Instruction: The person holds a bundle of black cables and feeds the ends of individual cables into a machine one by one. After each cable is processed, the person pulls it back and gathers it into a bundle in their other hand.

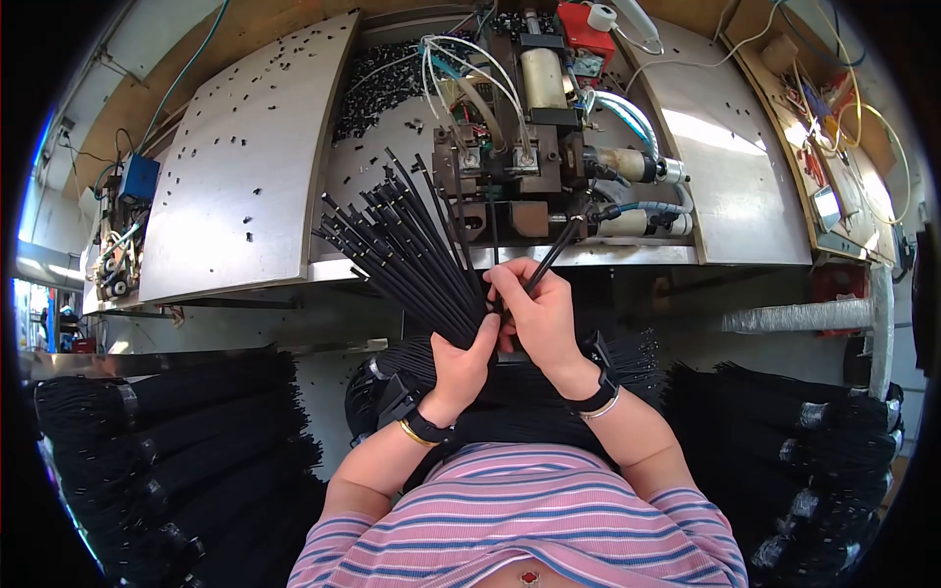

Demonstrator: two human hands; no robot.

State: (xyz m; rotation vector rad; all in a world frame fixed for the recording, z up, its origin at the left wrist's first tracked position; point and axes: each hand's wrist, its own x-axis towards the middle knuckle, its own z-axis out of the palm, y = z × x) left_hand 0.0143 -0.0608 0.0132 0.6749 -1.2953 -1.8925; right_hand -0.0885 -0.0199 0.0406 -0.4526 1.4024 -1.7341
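Note:
My left hand (pixel 463 367) is closed around a thick bundle of black cables (pixel 407 260), which fans out up and to the left. Small pale marks show near many of the cable ends. Beside it, my right hand (pixel 541 318) pinches a thin black cable that stands upright before the machine (pixel 524 162). A few more black cables (pixel 557 250) stick out to the upper right from the same hand. The lower parts of the cables are hidden behind my hands.
Metal tabletops flank the machine, the left one (pixel 235 167) strewn with small black bits. A pile of black bits (pixel 387 93) lies behind. Large tied bundles of black cables hang at my left (pixel 186 451) and right (pixel 774 461). A wrapped bar (pixel 799 317) juts in from the right.

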